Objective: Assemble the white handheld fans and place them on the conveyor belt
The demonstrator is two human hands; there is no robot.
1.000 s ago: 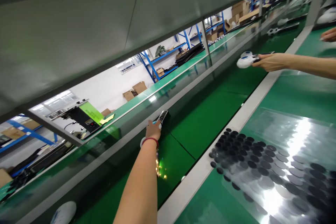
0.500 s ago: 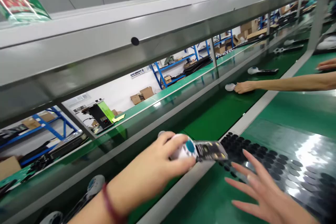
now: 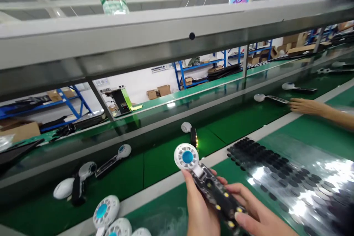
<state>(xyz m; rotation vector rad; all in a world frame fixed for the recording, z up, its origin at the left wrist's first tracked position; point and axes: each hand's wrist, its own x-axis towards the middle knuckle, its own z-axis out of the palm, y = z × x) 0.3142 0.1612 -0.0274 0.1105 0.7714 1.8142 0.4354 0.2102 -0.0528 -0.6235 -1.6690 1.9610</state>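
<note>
Both my hands hold one handheld device [image 3: 218,191], with a round, vented white head, a blue centre and a black handle that shows several yellow spots. My left hand [image 3: 201,206] wraps the handle just below the head. Toward the lower end, my right hand [image 3: 254,208] grips the handle with its thumb on the face. The device is tilted, head up and to the left, above the front rail of the green conveyor belt. Beyond it on the belt lies a similar device [image 3: 194,136] with lit yellow lights along its handle.
More such devices [image 3: 113,159] lie on the belt. White heads with blue centres [image 3: 106,212] sit at the near left. Rows of black discs [image 3: 265,158] cover a sheet at right. A co-worker's hand [image 3: 306,107] reaches over the belt. A metal shelf beam [image 3: 155,33] crosses above.
My left hand has brought the device back from over the belt. My right hand, earlier spread open, has closed on its handle. The view has turned, and the co-worker's hand is off the white head.
</note>
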